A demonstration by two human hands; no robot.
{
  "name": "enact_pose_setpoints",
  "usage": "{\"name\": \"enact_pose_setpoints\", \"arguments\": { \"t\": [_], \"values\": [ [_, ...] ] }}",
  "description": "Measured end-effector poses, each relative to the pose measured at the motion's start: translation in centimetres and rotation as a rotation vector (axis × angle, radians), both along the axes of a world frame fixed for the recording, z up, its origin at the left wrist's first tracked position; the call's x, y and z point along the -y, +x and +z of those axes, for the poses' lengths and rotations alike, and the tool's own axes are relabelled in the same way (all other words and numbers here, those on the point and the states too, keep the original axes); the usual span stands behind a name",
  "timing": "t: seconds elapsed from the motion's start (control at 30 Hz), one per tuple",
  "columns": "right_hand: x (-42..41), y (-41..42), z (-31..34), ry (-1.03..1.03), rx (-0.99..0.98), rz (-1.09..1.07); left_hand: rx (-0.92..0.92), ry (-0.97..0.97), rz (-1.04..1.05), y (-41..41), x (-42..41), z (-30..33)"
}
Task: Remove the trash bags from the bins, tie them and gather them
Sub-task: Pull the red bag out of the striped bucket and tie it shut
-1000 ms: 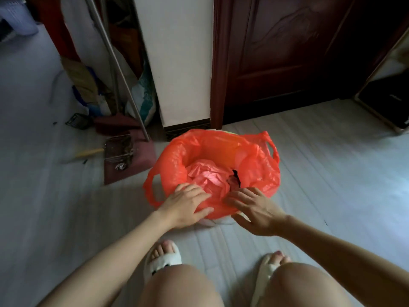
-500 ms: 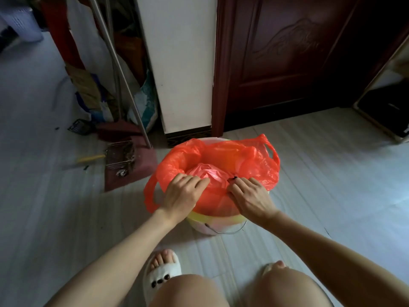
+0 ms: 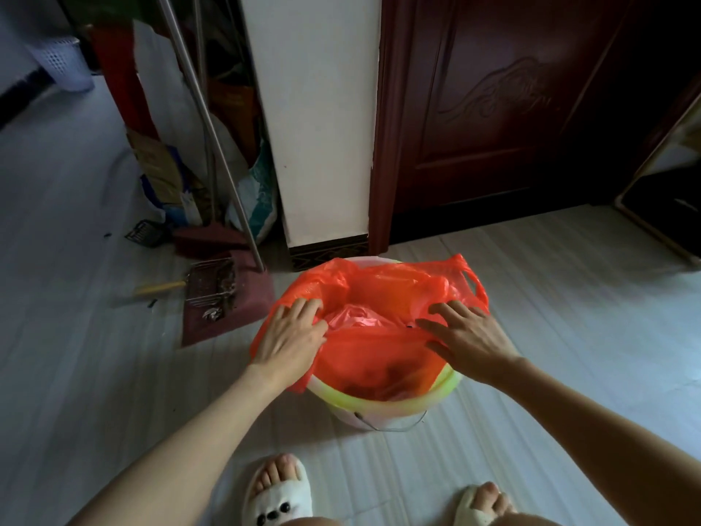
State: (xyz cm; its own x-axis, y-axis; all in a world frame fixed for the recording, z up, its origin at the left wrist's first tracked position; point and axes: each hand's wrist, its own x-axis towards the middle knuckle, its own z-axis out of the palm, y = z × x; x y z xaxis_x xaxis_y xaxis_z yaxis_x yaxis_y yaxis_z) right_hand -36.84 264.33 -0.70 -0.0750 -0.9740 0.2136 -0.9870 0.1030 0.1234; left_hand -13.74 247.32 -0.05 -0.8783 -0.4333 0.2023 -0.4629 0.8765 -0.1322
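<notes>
An orange-red trash bag [image 3: 379,358] lines a pale bin with a yellow-green rim [image 3: 383,404] on the floor in front of me. Crumpled pink plastic [image 3: 352,318] lies inside it. My left hand [image 3: 292,339] holds the bag's left edge, fingers curled over it and thumb underneath. My right hand [image 3: 470,343] pinches the right edge between thumb and spread fingers. Between the two hands the near edge is stretched taut and stands off the bin's rim. One bag handle [image 3: 468,277] sticks up at the far right.
A red dustpan [image 3: 242,298] with a wire rack [image 3: 210,286] lies left of the bin, below a leaning metal pole [image 3: 212,134]. Behind are a white wall pillar [image 3: 315,127] and a dark wooden door [image 3: 493,108]. My slippered feet [image 3: 278,491] stand close to the bin.
Both hands slid apart from the middle of the near edge to the bag's left and right sides. The near edge came up off the bin, baring the yellow-green rim.
</notes>
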Motion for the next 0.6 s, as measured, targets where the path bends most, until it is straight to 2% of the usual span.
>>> {"name": "enact_pose_setpoints", "arguments": {
  "t": [0.1, 0.17, 0.27, 0.3, 0.37, 0.43, 0.5, 0.6],
  "values": [
    [2.5, -0.6, 1.4, 0.094, -0.022, -0.138, 0.140, 0.165, 0.213, -1.2, 1.3, 0.5],
    [4.1, -1.1, 1.6, 0.189, 0.080, -0.245, 0.227, 0.349, 0.349, -2.2, 2.2, 0.4],
    [5.7, -1.4, 0.5, 0.303, 0.259, -0.414, 0.125, 0.515, 0.436, -3.0, 3.0, -0.7],
    [6.0, -1.5, 0.2, 0.281, 0.262, -0.450, 0.089, 0.496, 0.468, -3.1, 3.3, -1.2],
    [6.5, -1.7, -0.5, 0.258, 0.182, -0.477, -0.014, 0.324, 0.484, -3.0, 3.9, -2.0],
    [6.6, -1.8, -1.2, 0.260, 0.040, -0.424, -0.036, 0.154, 0.396, -2.6, 4.2, -2.9],
    [6.2, -1.8, -1.6, 0.202, -0.058, -0.331, -0.067, 0.070, 0.355, -2.3, 4.2, -3.7],
    [5.3, -1.0, -1.3, 0.200, 0.039, -0.359, -0.087, 0.082, 0.347, -2.5, 3.9, -3.3]
  ]
}}
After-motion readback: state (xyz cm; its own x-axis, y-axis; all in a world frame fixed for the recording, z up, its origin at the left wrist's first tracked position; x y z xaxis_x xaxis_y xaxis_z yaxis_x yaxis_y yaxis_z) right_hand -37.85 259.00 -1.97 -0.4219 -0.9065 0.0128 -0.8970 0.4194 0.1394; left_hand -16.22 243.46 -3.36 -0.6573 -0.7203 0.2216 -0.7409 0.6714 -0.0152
